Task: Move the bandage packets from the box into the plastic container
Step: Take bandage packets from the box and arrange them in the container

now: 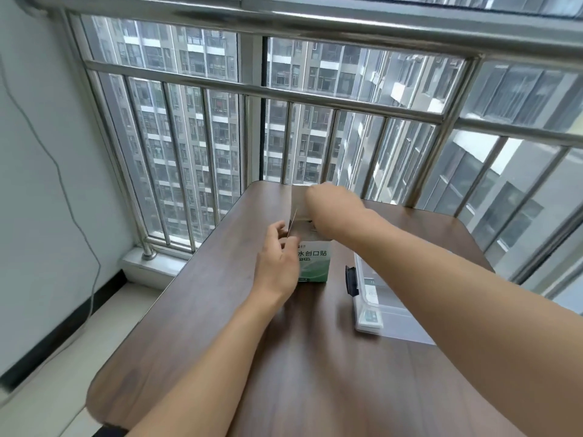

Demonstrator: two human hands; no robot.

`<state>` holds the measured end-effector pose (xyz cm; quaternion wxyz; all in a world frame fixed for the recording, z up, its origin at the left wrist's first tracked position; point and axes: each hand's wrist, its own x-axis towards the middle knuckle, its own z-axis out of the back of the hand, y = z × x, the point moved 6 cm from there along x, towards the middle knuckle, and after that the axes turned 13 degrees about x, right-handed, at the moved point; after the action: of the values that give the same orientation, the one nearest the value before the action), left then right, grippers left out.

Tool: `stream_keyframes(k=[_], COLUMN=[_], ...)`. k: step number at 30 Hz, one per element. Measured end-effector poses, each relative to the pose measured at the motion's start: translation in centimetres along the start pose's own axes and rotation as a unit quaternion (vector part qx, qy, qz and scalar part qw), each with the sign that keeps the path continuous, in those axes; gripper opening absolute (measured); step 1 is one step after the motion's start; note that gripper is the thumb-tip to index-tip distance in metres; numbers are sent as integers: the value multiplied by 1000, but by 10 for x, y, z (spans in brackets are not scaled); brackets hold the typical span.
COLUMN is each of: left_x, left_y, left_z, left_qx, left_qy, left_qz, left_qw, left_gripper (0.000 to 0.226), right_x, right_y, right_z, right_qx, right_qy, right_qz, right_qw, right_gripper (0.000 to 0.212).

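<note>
A white and green bandage box (314,263) stands upright on the brown wooden table (205,326), its lid flap (299,201) raised. My left hand (277,260) grips the box's left side, fingers curled at its upper edge. My right hand (331,203) is bent over the open top of the box, blurred, with its fingers hidden behind the wrist. No bandage packets are visible. The clear plastic container (372,298) lies on the table just right of the box, partly covered by my right forearm.
The container has a black latch (350,280) on its left end. A steel railing (284,93) and window run along the table's far edge. A white wall with a hanging cable (63,184) is on the left.
</note>
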<state>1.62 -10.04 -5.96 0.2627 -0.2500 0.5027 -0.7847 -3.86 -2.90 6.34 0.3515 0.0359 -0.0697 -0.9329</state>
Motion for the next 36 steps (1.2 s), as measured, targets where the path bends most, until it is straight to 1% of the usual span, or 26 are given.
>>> stream_keyframes(k=[4, 5, 8, 10, 12, 15, 20, 22, 26, 29, 31, 33, 34, 35, 36], left_x=[0, 1, 4, 6, 5, 4, 2, 2, 2, -5, -14, -23, -27, -29, -30], left_y=[-2, -1, -1, 0, 0, -2, -8, -8, -13, -32, -57, -84, -96, -105, -113], left_z=[0, 1, 1, 1, 0, 1, 2, 1, 4, 17, 29, 37, 37, 35, 32], left_qx=[-9, -10, -5, -2, -4, -2, 10, 20, 49, 62, 73, 87, 92, 83, 60], left_qy=[3, 3, 9, 12, 14, 10, 11, 13, 14, -24, -78, -111, -109, -92, -58], left_qz=[2, 5, 6, 5, 7, 7, -6, -14, -26, -69, -152, -247, -277, -283, -266], left_qw=[1000, 1000, 1000, 1000, 1000, 1000, 1000, 1000, 998, 995, 983, 959, 950, 951, 960], left_gripper=[31, 29, 21, 20, 20, 20, 24, 28, 51, 67, 72, 68, 65, 61, 57], right_x=[21, 26, 34, 36, 33, 26, 9, 3, -12, -23, -29, -36, -39, -41, -43], right_y=[-11, -13, -19, -22, -26, -28, -28, -31, -42, -54, -62, -67, -69, -71, -74], right_z=[-5, -6, -6, -4, 0, 8, 15, 24, 43, 57, 61, 61, 60, 59, 58], right_qx=[-26, -8, 56, 71, 96, 100, 62, 81, 141, 205, 250, 279, 294, 316, 344], right_qy=[-22, -18, 4, 8, 2, -33, -117, -143, -164, -177, -170, -163, -161, -157, -147], right_qz=[-13, -12, -1, 14, 30, 65, 123, 142, 162, 149, 138, 140, 142, 143, 144], right_qw=[999, 1000, 998, 997, 995, 992, 984, 976, 963, 951, 943, 936, 931, 925, 916], right_gripper=[23, 23, 4, 9, 9, 12, 17, 18, 16, 16, 15, 14, 14, 13, 12])
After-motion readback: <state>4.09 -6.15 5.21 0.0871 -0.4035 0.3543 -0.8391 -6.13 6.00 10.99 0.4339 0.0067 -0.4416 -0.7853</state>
